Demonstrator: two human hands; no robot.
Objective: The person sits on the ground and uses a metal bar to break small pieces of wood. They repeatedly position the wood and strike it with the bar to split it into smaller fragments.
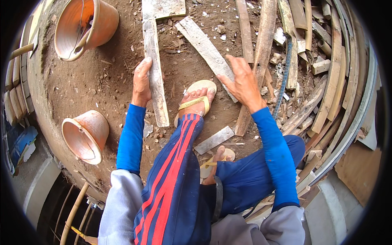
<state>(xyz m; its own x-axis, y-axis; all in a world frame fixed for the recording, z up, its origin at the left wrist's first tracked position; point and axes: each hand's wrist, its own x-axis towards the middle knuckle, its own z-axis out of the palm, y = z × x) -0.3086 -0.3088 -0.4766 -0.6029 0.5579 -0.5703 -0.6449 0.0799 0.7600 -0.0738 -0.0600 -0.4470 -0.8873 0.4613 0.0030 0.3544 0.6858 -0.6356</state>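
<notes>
My left hand (142,81) is closed around the edge of a narrow, weathered wooden board (154,69), which points away from me. The board's near end stops beside my sandalled foot (196,102). Its far end meets a wider pale board (165,9). To the right, my right hand (244,83) is open, thumb and fingers apart. Its thumb overlaps a whitish plank (206,53) that slants across the soil; whether it touches the plank I cannot tell. A short offcut (214,139) lies between my feet.
Two orange buckets, one farther (108,24) and one nearer (98,122), lie tipped on the dirt at left. Long timber strips (341,69) pile up along the right, with a blue ridged rod (284,73) among them. Bamboo poles (73,216) stick up at lower left beyond the soil's edge.
</notes>
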